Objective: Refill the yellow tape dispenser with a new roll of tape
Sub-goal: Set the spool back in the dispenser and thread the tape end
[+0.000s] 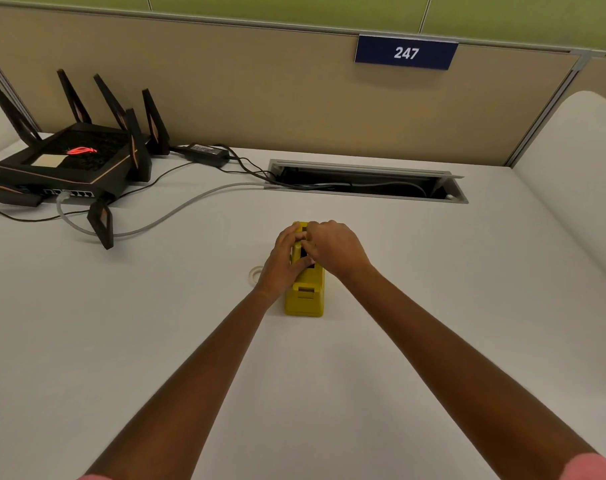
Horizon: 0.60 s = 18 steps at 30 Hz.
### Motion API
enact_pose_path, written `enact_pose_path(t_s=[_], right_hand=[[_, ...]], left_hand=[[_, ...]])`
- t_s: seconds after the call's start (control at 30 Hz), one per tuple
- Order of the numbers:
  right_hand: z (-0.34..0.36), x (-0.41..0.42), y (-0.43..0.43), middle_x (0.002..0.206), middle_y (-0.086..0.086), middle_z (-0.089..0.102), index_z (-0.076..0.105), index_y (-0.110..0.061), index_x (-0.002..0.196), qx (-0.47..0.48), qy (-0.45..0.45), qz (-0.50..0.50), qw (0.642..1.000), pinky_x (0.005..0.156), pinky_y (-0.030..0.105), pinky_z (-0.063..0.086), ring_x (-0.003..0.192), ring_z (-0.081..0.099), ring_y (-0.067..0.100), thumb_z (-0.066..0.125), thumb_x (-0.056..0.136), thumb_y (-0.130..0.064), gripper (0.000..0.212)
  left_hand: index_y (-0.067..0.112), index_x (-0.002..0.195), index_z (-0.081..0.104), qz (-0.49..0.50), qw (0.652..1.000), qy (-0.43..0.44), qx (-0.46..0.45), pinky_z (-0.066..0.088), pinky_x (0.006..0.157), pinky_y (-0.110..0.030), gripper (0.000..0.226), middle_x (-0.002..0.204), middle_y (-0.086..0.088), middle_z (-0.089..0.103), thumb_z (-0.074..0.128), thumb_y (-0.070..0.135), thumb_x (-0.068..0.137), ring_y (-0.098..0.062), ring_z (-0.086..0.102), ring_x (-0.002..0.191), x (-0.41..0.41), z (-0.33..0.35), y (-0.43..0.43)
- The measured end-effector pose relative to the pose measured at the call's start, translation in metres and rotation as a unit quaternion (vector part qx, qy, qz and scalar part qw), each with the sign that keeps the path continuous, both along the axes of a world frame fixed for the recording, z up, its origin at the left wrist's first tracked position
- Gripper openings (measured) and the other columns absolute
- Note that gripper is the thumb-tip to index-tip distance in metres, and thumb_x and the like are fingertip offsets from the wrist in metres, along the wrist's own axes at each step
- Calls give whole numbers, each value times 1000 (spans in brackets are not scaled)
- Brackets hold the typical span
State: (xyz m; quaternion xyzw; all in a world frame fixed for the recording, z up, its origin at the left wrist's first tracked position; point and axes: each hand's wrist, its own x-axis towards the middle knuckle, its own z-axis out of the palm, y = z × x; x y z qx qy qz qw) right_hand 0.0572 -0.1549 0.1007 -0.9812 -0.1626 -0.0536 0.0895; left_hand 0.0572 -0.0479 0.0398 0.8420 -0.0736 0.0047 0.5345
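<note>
The yellow tape dispenser (306, 296) stands on the white desk (433, 306) in the middle of the view, its cutter end toward me. My left hand (282, 263) grips its left side and top. My right hand (336, 249) reaches over the far upper part, fingers curled at the dark slot on top; whether it holds anything there is hidden. A whitish tape ring (254, 273) lies flat on the desk just left of the dispenser, partly covered by my left hand.
A black router (76, 161) with several antennas sits at the far left, cables trailing across the desk into an open cable tray (363, 183) at the back. A beige partition with a "247" sign (405, 53) closes the far edge.
</note>
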Motion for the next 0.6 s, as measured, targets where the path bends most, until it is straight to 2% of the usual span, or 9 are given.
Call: enact_pose_path(t_s=[0.07,0.17,0.27,0.47,0.6], right_hand=[[0,-1,4,99,19,67,56,0,103,-11,-7,-10,1000,66,31,41,87,62,32,50,90,-16,22],[0,-3,10,104,18,66,53,0,109,-26,-12,-9,1000,76,34,48,92,62,31,47,92,-11,21],[-2,-4,11,112,17,63,51,0,113,-35,-11,-1,999,82,34,49,99,60,31,49,91,-7,23],[-7,-4,11,115,17,60,48,-1,117,-42,-18,-4,999,82,33,51,103,58,28,48,93,-7,25],[-7,0,7,115,19,59,47,0,115,-17,6,-14,1000,83,35,50,103,57,29,58,88,-14,33]], left_hand=[[9,135,30,8,1000,2,3,34,102,-32,60,148,-12,30,60,13,83,-28,34,133,1,-1,-1],[9,134,29,22,1000,11,8,36,101,-35,59,146,-14,32,59,15,83,-31,37,131,1,-3,-2],[9,135,28,27,999,15,11,36,101,-37,60,146,-15,33,58,15,84,-32,37,130,1,-3,-3],[7,136,26,18,1000,12,4,35,106,-41,61,147,-15,31,58,13,84,-32,35,132,0,0,-3],[9,137,27,5,1000,9,10,35,105,-40,63,148,-12,28,59,15,84,-29,33,133,-1,1,-1]])
